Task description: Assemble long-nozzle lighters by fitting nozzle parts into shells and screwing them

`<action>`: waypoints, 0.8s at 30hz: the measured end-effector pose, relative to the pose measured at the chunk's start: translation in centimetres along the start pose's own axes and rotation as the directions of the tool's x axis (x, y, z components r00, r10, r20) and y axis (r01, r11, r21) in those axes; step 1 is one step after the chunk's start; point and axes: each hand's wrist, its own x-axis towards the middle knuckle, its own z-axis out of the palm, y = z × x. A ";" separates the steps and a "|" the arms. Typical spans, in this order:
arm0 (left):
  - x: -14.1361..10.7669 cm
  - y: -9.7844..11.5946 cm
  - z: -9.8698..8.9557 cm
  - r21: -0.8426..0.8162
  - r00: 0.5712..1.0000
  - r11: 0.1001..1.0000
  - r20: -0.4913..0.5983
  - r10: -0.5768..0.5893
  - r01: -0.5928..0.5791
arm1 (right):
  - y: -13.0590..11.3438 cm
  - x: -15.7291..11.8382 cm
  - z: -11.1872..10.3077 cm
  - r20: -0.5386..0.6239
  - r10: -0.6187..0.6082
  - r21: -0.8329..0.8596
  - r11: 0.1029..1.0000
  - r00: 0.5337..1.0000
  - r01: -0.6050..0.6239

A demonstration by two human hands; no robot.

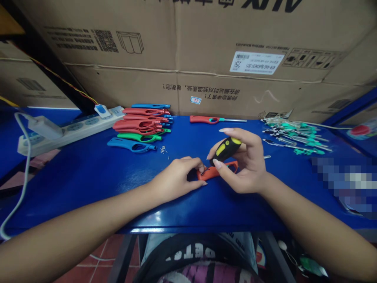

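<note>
Dark cloth (218,241) with white letters lies closest, beside a purple patterned fabric (206,274), below the orange plastic handle (216,172). That handle is long and smooth with an oval opening at its right end, and it sits between the hands over the middle of the table (141,177). The left hand (178,177) is narrow, thumb and fingers closed around the handle's left end. The right hand (249,165) curls around a stubby black-and-yellow screwdriver (225,150), its grip tilted above the handle. Up and left of the handle are small metal screws (163,149), then a pile of red, blue and green plastic handles (138,127) and a white power strip (85,125). Beyond it rests a red lighter (203,119) with a metal tube; up and right, metal tubes with green parts (303,137) lie heaped. Glossy blue covers the tabletop; creased, printed brown cardboard (147,70) stands behind, and red tiles (96,249) show below.
</note>
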 end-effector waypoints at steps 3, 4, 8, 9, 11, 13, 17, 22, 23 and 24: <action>0.0 0.0 0.0 -0.005 1.000 1.000 0.004 -0.001 0.001 | 0.0 0.0 0.0 -0.005 -0.003 -0.008 1.000 1.000 0.003; 0.0 0.0 0.0 -0.009 1.000 1.000 0.003 0.001 -0.001 | 0.0 0.0 -0.1 -0.008 -0.004 -0.013 1.000 1.000 0.003; 0.0 -0.1 0.0 -0.020 1.000 1.000 0.001 0.005 -0.005 | 0.0 0.0 -0.1 -0.028 -0.017 -0.022 1.000 0.999 0.017; 0.0 -0.1 0.0 -0.021 1.000 1.000 0.000 0.005 -0.005 | 0.0 0.0 -0.1 -0.035 -0.018 -0.017 1.000 0.999 0.017; 0.0 -0.1 0.0 -0.020 1.000 1.000 -0.004 0.007 -0.007 | -0.1 0.0 0.0 -0.046 -0.013 -0.008 1.000 0.999 0.013; 0.0 0.0 0.0 -0.019 1.000 1.000 -0.006 0.010 -0.010 | -0.2 0.0 0.0 -0.048 0.000 0.001 1.000 0.999 0.000; 0.1 0.1 -0.1 -0.019 1.000 1.000 -0.002 0.007 -0.007 | -0.2 0.0 0.1 -0.036 -0.011 0.018 1.000 0.999 0.011; 0.1 0.0 -0.1 -0.011 1.000 1.000 0.000 0.011 -0.011 | -0.1 0.0 0.0 -0.004 -0.017 0.000 1.000 1.000 0.017; 0.1 0.0 0.0 -0.014 1.000 1.000 0.000 0.013 -0.013 | -0.1 0.0 0.0 -0.001 -0.012 0.002 1.000 1.000 0.012; 0.0 0.0 0.0 -0.018 1.000 1.000 0.000 0.013 -0.013 | -0.1 0.0 0.0 -0.002 -0.009 0.004 1.000 1.000 0.009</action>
